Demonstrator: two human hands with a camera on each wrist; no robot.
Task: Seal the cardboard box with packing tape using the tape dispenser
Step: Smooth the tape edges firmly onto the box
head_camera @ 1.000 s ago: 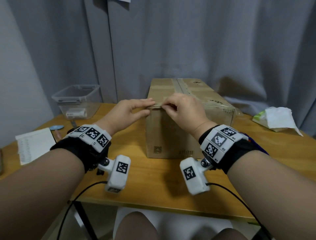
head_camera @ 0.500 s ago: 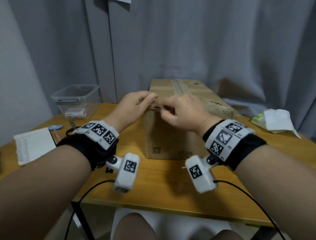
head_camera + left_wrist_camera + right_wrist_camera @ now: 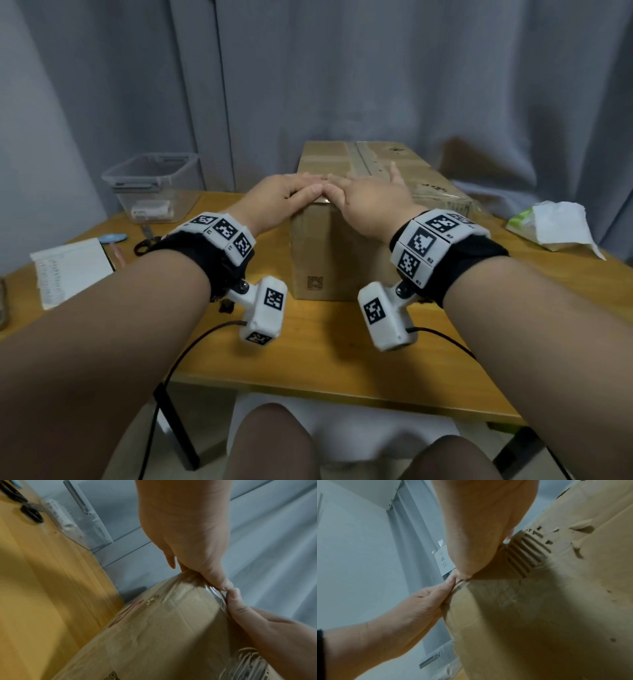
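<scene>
A brown cardboard box point(image 3: 342, 246) stands on the wooden table point(image 3: 325, 359), its flaps closed, with clear tape point(image 3: 359, 161) running along the top seam. My left hand point(image 3: 301, 188) and right hand point(image 3: 346, 186) lie side by side on the near top edge, fingers straight and flat on the lid. In the left wrist view the left hand point(image 3: 199, 574) and right hand point(image 3: 240, 601) bring their thumbs together on a shiny tape end point(image 3: 214, 596) folded over that edge. The right wrist view shows the right hand point(image 3: 471, 561) and left hand point(image 3: 436, 595) meeting there. No tape dispenser is in view.
A clear plastic bin point(image 3: 154, 181) stands at the back left, with scissors point(image 3: 145, 240) and a paper pad point(image 3: 72, 270) in front of it. A tissue packet point(image 3: 555, 226) lies at the right. A grey curtain hangs close behind the box.
Both hands held the tape end pinched just above the near top edge. They have since come down and flattened onto the lid, pressing the tape against the box.
</scene>
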